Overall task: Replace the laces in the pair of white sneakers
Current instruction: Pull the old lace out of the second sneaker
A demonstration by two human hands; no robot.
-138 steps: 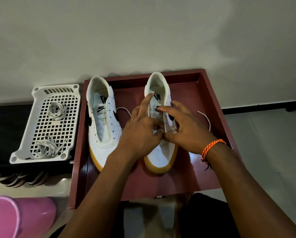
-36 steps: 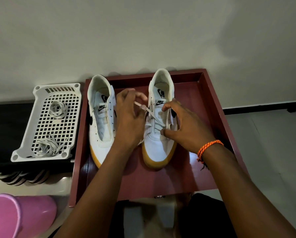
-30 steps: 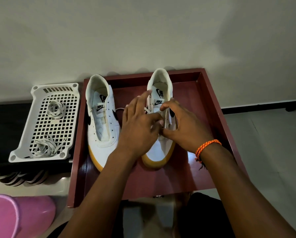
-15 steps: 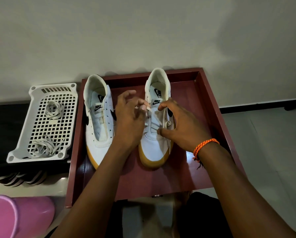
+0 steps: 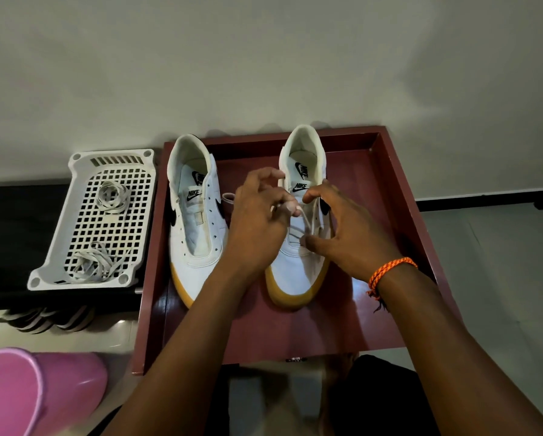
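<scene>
A: Head view, only one we have. Right-hand sneaker [image 5: 298, 272] sits toe toward the camera in the dark red tray [image 5: 399, 196]. Left hand [image 5: 257, 221] pinches the white lace [image 5: 303, 220] near its end, at about mid-eyelet height. Right hand [image 5: 345, 234] braces the shoe: thumb pressed down on the crossings, fingers curled over the outer eyelet row.

B: Step?

A: Lacing, I'd say roughly halfway up this shoe. A couple of bars cross the lower eyelets, the upper ones look bare. Left-hand sneaker [image 5: 197, 221] has no lace at all (eyelets empty, tongue exposed).

B: Next move?

A: Probably feed the pinched tip into the next free eyelet, pull snug, match the other side. Needs the thumb to keep tension so lower crossings don't slacken. Can't tell which eyelet is next; fingers hide it.

B: Surroundings?

A: Tray on a pale tiled floor against a plain wall [image 5: 263, 58]. White perforated basket [image 5: 84, 272] just left of it, holding two lace bundles [image 5: 112, 196] (old or new, can't tell). Pink plastic tub [image 5: 43, 391] at bottom left. Orange braided band [image 5: 389, 270] on the right wrist.
</scene>
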